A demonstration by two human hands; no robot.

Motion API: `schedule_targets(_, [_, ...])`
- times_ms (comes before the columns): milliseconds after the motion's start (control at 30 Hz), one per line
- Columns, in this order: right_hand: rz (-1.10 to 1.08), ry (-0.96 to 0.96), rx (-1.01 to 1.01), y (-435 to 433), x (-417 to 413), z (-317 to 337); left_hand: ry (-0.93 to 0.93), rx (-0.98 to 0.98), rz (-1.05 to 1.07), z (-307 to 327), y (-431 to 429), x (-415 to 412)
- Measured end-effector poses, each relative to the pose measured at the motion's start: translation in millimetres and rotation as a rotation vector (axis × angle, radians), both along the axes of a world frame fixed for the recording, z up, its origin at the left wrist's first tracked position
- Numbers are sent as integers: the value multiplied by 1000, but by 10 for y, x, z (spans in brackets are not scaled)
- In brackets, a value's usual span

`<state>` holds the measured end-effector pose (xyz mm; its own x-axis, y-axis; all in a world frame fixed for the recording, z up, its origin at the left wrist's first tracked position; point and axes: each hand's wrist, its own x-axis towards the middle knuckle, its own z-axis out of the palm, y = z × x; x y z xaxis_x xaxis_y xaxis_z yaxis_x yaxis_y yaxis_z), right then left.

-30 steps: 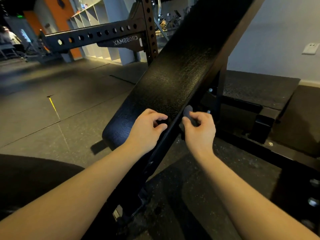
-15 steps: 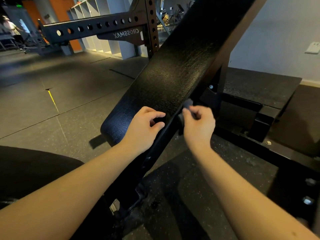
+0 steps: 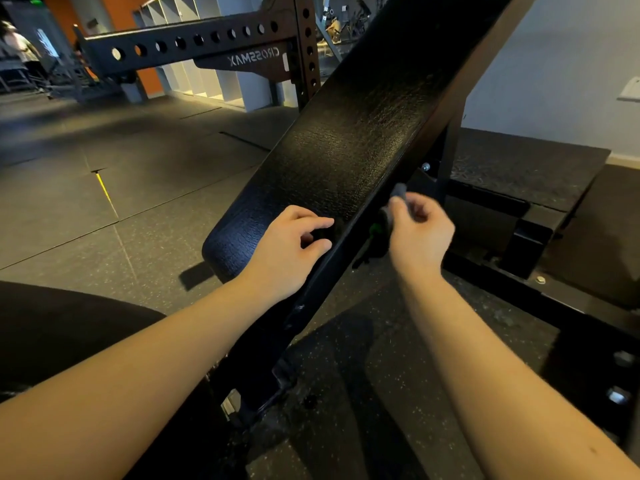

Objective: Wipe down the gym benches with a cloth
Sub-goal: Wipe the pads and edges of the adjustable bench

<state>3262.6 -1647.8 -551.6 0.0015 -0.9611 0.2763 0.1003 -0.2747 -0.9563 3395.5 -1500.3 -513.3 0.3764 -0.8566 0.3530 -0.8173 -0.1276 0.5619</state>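
Black textured vinyl covers the inclined bench [image 3: 346, 150] crossing centre frame. The right hand [image 3: 420, 233] pinches a grey cloth [image 3: 398, 194] against the bench's right edge, seemingly to wipe its side; the left hand [image 3: 287, 251] rests on top, apparently steadying it, though what its curled fingers [image 3: 315, 221] hold is unclear.

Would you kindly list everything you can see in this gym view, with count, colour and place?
black textured padded bench: one, black, tilted across the centre
small grey cloth: one, grey, at the bench's right edge
perforated steel rack beam: one, black, upper left, behind the bench
steel base frame: one, black, on the floor at right
speckled rubber floor: one, dark grey, all around
open cubby shelving: one unit, pale, far wall
wall plate: one, white, right wall
left hand: one, on the bench's lower end, fingers curled
right hand: one, pinching the cloth
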Motion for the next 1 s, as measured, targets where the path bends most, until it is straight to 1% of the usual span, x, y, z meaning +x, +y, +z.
schedule_targets(33, [-13, -25, 21, -78, -7, 52, -4, 5, -4, -7, 6, 6])
schedule_targets(100, [8, -6, 11, -110, 17, 106, -15, 10, -10, -14, 12, 5])
schedule_targets(167, [-6, 69, -53, 63, 66, 30, -19, 5, -6, -21, 12, 2])
schedule_targets(233, [-4, 97, -128, 310, 76, -140, -9, -12, -2, -33, 5, -3])
schedule_targets(300, [56, 155, -174, 532, 35, -305, 5, -23, -3, -42, -2, -5])
schedule_targets(367, [147, 206, -155, 630, -24, -349, 15, -20, 3, -37, -5, -8])
schedule_targets(400, [161, 206, -143, 600, -52, -325, 23, -13, 5, -33, -1, -9])
schedule_targets(533, [-19, 101, -51, 88, -47, -14, 23, 16, -16, -15, 18, 7])
schedule_targets(600, [-42, 74, -8, -31, 1, 82, 10, 20, -18, -13, 32, 0])
schedule_targets(667, [-55, 78, -54, 104, 56, 11, 3, 13, -10, -24, 28, -8])
schedule_targets(767, [6, 141, -159, 513, 65, -284, 5, -25, 1, -57, 13, -16])
schedule_targets(867, [114, 176, -132, 729, 42, -419, 17, -49, 5, -87, -4, -16])
schedule_targets(1000, [63, 113, -109, 540, 28, -247, 48, -34, -18, -51, 3, -9])
